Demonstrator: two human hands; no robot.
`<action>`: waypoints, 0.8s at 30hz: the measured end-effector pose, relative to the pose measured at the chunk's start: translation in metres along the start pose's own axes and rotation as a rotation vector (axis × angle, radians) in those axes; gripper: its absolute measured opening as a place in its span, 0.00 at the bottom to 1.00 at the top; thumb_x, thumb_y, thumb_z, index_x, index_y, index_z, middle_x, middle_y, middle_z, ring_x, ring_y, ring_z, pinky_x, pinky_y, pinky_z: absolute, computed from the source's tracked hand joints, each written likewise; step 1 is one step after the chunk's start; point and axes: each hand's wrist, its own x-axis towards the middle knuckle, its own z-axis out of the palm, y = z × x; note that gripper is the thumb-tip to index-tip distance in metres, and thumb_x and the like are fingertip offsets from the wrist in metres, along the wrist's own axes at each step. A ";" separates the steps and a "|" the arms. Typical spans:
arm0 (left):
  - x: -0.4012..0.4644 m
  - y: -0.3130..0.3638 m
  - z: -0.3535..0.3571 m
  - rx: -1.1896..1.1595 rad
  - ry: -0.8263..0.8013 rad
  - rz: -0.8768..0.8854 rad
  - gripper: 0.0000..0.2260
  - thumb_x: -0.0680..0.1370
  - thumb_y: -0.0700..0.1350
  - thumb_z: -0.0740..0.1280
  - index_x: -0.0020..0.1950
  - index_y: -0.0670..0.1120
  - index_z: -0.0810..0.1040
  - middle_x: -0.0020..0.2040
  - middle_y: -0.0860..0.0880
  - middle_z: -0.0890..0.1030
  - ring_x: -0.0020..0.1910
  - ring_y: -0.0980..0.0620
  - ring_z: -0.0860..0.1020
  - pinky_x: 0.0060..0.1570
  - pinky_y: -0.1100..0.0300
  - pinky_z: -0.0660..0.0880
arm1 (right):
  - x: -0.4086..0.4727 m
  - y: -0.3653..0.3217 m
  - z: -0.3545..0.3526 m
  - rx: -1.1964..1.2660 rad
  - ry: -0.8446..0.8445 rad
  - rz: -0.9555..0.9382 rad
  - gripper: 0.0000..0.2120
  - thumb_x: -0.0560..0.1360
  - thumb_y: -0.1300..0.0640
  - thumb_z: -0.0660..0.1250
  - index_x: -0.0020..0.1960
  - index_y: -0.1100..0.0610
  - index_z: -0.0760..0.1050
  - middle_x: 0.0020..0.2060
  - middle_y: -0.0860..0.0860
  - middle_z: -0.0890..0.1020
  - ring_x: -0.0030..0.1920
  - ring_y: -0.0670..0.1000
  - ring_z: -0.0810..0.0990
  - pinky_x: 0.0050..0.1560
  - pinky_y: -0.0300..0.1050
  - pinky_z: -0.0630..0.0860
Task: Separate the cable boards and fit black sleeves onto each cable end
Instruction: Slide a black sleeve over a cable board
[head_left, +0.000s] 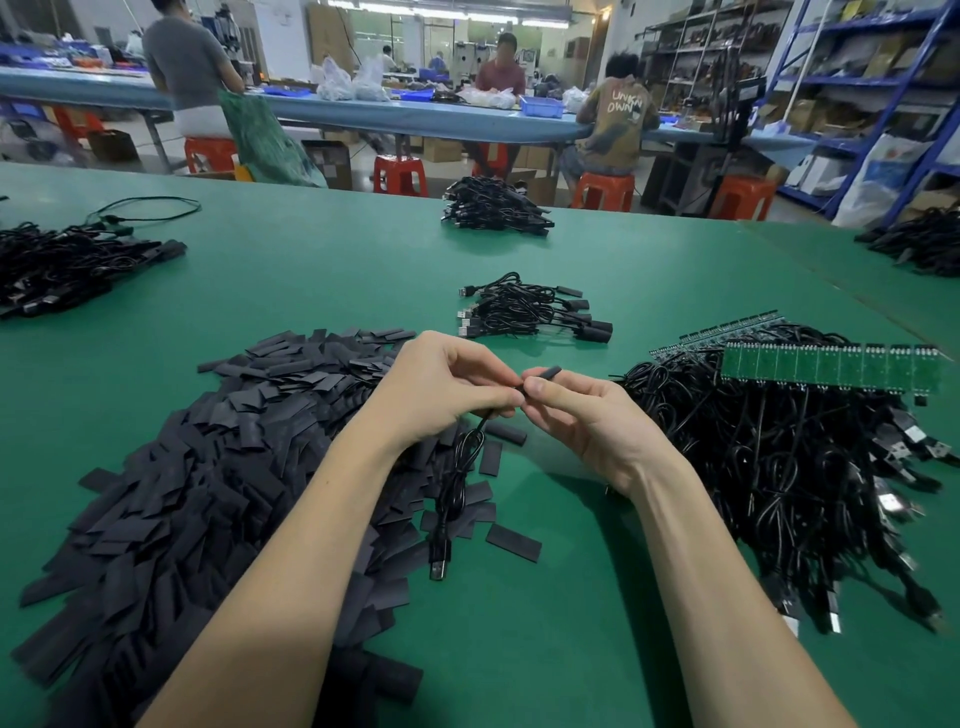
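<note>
While both hands met at centre, the right hand (587, 415) pinched a black sleeve (544, 374) and the left hand (447, 387) pinched the cable (460, 467).
Few sleeved cables (530, 312) lay at twelve o'clock; joined cable boards (831, 366) waited at three.

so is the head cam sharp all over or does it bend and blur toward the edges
Head view: hands and the black sleeve are sharp; wide-angle bending curves the green table edge and blue shelving; the right-edge USB plugs smear; even overhead light, soft shadows.
</note>
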 end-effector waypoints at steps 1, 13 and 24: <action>0.000 -0.001 0.000 -0.027 -0.001 -0.010 0.07 0.71 0.36 0.79 0.47 0.43 0.87 0.41 0.42 0.87 0.43 0.45 0.87 0.46 0.59 0.83 | 0.000 0.000 0.001 0.000 0.002 -0.003 0.07 0.66 0.62 0.76 0.44 0.61 0.86 0.44 0.56 0.86 0.44 0.50 0.86 0.47 0.36 0.81; -0.001 0.000 0.007 -0.110 0.059 0.010 0.07 0.73 0.37 0.78 0.46 0.49 0.87 0.43 0.44 0.87 0.43 0.46 0.87 0.45 0.63 0.81 | -0.001 0.006 0.013 0.032 0.127 -0.276 0.17 0.66 0.58 0.78 0.55 0.55 0.84 0.46 0.60 0.86 0.46 0.54 0.85 0.49 0.42 0.82; 0.002 -0.004 0.010 -0.154 0.062 0.032 0.06 0.72 0.37 0.78 0.47 0.45 0.88 0.43 0.43 0.87 0.43 0.45 0.87 0.45 0.62 0.81 | 0.002 0.012 0.018 0.081 0.202 -0.317 0.13 0.65 0.59 0.78 0.50 0.54 0.87 0.43 0.59 0.86 0.42 0.52 0.85 0.45 0.41 0.82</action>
